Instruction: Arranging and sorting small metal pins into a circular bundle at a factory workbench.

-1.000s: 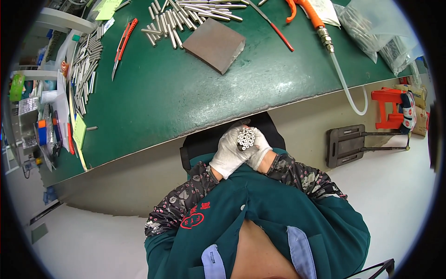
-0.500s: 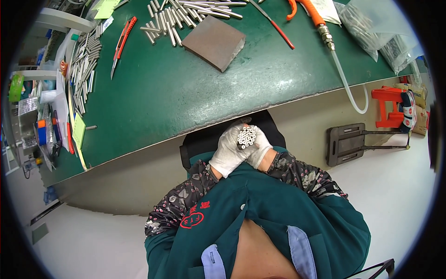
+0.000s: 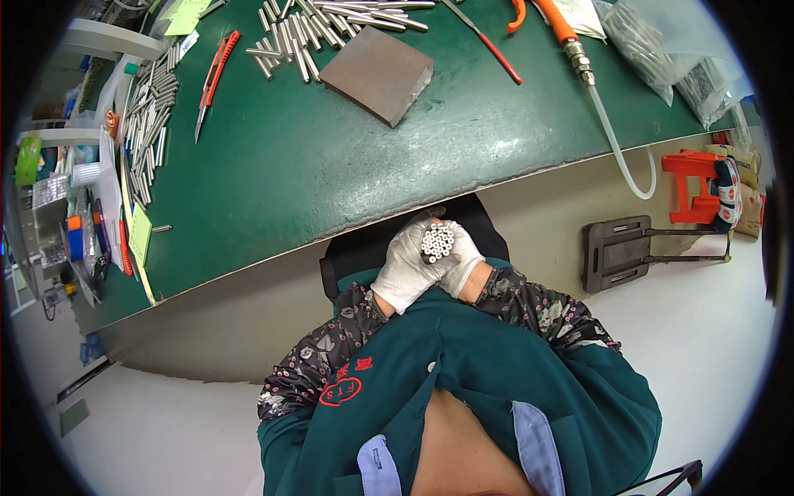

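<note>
A bundle of metal pins (image 3: 437, 242) is clasped upright between my two gloved hands, and its round ends face up. My left hand (image 3: 405, 266), in a white glove, wraps the bundle from the left. From the right, my right hand (image 3: 465, 258) closes round it in the same kind of glove. Both hands are held over my lap, just off the table's near edge. The lower part of the pins is hidden by the gloves. More loose metal pins (image 3: 302, 37) lie in a pile at the far side of the green table (image 3: 273, 174).
On the table are a brown block (image 3: 379, 74), a red utility knife (image 3: 217, 83), a red-handled file (image 3: 496, 56) and an orange air gun (image 3: 562, 25) with a hose. More pins (image 3: 149, 124) lie at the left. Bagged parts (image 3: 637, 50) lie far right; a folded cart (image 3: 616, 254) stands on the floor.
The hands and the bundle stay nearly where they were. The whole view has shifted very slightly.
</note>
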Demonstrator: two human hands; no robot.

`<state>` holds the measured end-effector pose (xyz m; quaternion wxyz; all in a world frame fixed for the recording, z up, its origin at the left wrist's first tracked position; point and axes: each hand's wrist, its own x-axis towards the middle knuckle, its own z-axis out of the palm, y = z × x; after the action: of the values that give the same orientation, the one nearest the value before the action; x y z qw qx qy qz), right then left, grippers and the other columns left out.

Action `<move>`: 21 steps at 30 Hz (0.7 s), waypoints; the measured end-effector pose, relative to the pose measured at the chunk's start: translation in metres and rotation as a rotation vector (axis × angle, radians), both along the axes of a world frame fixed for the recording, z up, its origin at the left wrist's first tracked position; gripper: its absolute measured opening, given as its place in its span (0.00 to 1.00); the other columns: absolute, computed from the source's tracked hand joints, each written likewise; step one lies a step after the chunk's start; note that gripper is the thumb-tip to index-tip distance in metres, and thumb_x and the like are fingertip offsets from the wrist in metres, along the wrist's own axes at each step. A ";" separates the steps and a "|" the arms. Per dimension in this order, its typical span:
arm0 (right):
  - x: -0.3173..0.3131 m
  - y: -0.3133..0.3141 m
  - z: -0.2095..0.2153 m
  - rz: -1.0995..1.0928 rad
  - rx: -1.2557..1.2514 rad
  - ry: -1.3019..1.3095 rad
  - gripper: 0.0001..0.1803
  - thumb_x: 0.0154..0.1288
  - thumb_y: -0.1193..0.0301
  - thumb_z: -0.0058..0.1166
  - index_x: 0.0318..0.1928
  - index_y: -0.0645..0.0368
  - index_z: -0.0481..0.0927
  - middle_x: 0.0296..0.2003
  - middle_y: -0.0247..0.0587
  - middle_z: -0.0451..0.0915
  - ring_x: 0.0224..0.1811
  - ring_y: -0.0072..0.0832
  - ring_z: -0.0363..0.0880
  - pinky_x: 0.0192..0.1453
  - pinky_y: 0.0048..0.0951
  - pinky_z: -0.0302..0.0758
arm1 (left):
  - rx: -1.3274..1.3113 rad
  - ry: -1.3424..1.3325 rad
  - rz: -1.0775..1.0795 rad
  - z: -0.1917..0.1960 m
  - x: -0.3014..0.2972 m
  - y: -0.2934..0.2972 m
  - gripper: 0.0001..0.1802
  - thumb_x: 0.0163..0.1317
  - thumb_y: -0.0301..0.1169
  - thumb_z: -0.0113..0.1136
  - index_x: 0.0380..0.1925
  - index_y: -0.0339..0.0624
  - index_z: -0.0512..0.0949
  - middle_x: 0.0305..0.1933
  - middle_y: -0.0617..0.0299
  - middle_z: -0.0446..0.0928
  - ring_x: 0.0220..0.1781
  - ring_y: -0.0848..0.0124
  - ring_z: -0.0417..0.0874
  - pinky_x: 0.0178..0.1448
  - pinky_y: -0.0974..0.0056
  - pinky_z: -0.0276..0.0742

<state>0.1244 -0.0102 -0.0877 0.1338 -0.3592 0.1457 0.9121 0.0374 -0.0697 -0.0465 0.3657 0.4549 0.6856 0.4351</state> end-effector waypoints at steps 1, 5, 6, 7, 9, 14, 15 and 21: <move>-0.001 0.000 0.004 0.004 0.015 -0.033 0.15 0.63 0.61 0.36 0.29 0.53 0.75 0.27 0.36 0.78 0.29 0.32 0.77 0.38 0.36 0.76 | 0.004 0.016 0.001 0.000 0.000 0.000 0.32 0.39 0.42 0.71 0.42 0.37 0.71 0.41 0.51 0.75 0.43 0.55 0.77 0.48 0.60 0.73; -0.003 0.001 0.016 0.029 0.065 -0.149 0.15 0.62 0.62 0.37 0.27 0.53 0.76 0.25 0.34 0.78 0.27 0.31 0.76 0.36 0.34 0.76 | 0.013 0.021 0.001 0.000 -0.001 0.000 0.32 0.38 0.41 0.72 0.42 0.37 0.71 0.41 0.52 0.75 0.43 0.56 0.77 0.48 0.60 0.73; -0.003 0.001 0.016 0.028 0.065 -0.149 0.15 0.62 0.62 0.37 0.27 0.53 0.76 0.25 0.34 0.78 0.27 0.31 0.76 0.36 0.34 0.76 | 0.013 0.021 0.001 0.001 -0.001 0.000 0.32 0.38 0.41 0.72 0.42 0.37 0.71 0.41 0.52 0.75 0.43 0.56 0.77 0.48 0.60 0.73; -0.002 0.001 0.016 0.028 0.074 -0.149 0.15 0.62 0.61 0.37 0.28 0.53 0.76 0.26 0.34 0.78 0.28 0.30 0.76 0.36 0.34 0.76 | 0.012 0.006 0.002 0.002 -0.001 0.001 0.32 0.38 0.41 0.72 0.42 0.38 0.71 0.41 0.52 0.75 0.42 0.56 0.77 0.48 0.60 0.73; -0.003 0.001 0.017 0.029 0.082 -0.148 0.15 0.62 0.61 0.37 0.28 0.52 0.75 0.26 0.34 0.78 0.28 0.30 0.76 0.37 0.34 0.76 | 0.009 -0.009 0.004 0.002 -0.001 0.001 0.32 0.38 0.40 0.72 0.42 0.38 0.71 0.41 0.52 0.75 0.42 0.56 0.77 0.48 0.60 0.73; 0.001 -0.001 0.001 -0.014 0.023 -0.020 0.16 0.64 0.59 0.35 0.31 0.53 0.75 0.28 0.36 0.78 0.31 0.33 0.77 0.42 0.39 0.76 | 0.055 0.007 -0.003 0.001 -0.001 0.002 0.31 0.39 0.42 0.71 0.42 0.37 0.71 0.40 0.52 0.75 0.42 0.56 0.78 0.47 0.61 0.73; 0.002 -0.001 -0.003 -0.015 0.023 -0.020 0.16 0.64 0.59 0.35 0.31 0.53 0.75 0.28 0.36 0.78 0.31 0.33 0.77 0.42 0.39 0.76 | 0.055 0.007 -0.004 0.001 -0.001 0.002 0.31 0.39 0.42 0.71 0.42 0.37 0.71 0.40 0.52 0.75 0.42 0.56 0.78 0.47 0.61 0.73; 0.000 -0.001 0.002 0.027 0.080 -0.130 0.16 0.64 0.59 0.34 0.32 0.53 0.75 0.29 0.36 0.78 0.31 0.33 0.77 0.42 0.38 0.76 | 0.019 -0.008 -0.003 0.002 -0.002 0.001 0.31 0.39 0.42 0.71 0.42 0.37 0.71 0.39 0.53 0.75 0.41 0.57 0.78 0.46 0.61 0.73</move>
<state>0.1245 -0.0112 -0.0860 0.1451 -0.4137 0.0951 0.8937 0.0354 -0.0686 -0.0448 0.3649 0.4577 0.6791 0.4430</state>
